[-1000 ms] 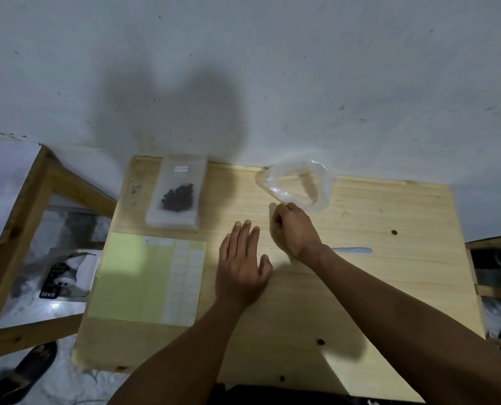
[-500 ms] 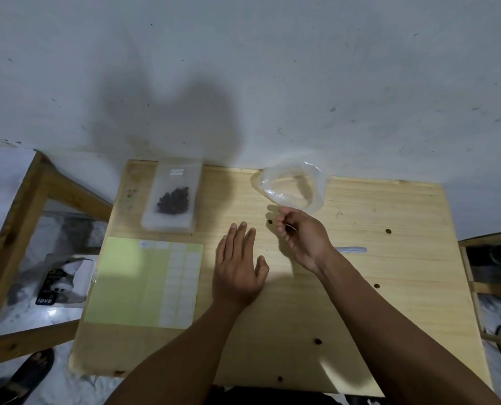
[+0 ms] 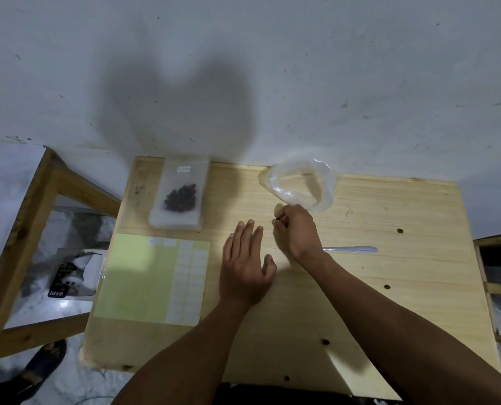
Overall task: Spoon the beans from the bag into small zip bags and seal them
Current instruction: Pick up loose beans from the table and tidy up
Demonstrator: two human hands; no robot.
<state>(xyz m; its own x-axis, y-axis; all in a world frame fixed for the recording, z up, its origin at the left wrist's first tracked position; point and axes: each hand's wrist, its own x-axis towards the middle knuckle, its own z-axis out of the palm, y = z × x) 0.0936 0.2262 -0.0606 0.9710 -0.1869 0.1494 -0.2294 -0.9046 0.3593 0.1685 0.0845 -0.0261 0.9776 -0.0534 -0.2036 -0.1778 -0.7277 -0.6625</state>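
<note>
A small zip bag (image 3: 179,194) with dark beans in it lies flat at the table's far left. A clear, crumpled plastic bag (image 3: 301,182) sits at the far middle and looks empty. My right hand (image 3: 297,229) is just in front of that bag, fingers curled, pinching a single dark bean (image 3: 277,218) at its fingertips. My left hand (image 3: 246,264) rests flat on the wooden table (image 3: 389,287), fingers straight, holding nothing. A clear plastic spoon (image 3: 351,249) lies on the table to the right of my right wrist.
A pale green sheet of small white labels (image 3: 152,276) lies at the table's left front. Loose beans (image 3: 399,230) dot the right and front of the table. A wall stands right behind the table. A wooden frame (image 3: 33,229) stands to the left.
My right hand has closed its fingertips on a loose bean and lifted it slightly off the table. My left hand has stayed flat in place.
</note>
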